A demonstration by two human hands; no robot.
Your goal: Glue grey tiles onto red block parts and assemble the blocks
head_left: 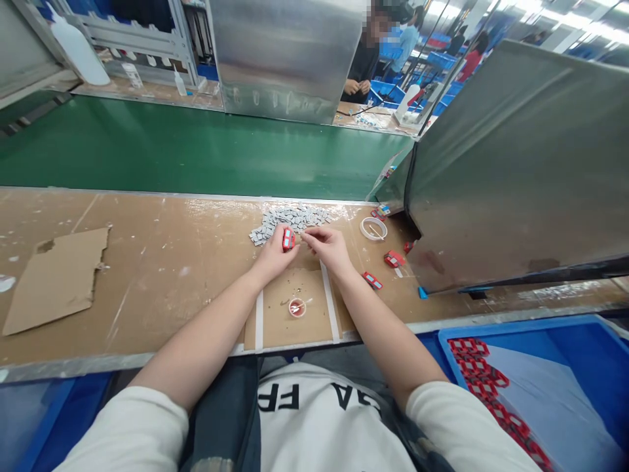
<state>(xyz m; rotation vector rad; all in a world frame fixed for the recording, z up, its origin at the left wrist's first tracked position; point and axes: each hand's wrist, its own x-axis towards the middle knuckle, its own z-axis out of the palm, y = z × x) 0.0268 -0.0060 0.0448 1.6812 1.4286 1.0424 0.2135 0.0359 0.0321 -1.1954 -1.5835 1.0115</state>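
left hand (272, 257) grips a red part (288, 240), right hand (328, 248) pinched tight beside it; scuffed brown bench (162, 262), green conveyor (196, 154) behind.

Torn cardboard sheet (56, 278) lies far left (flat); a tape roll (373, 229) sits right, beside a metal panel (515, 170).

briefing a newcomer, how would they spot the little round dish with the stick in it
On the brown workbench, find the taped cardboard mat between the person's forearms. The dish sits on it: small, round, red-rimmed, unlike the boxy red parts.
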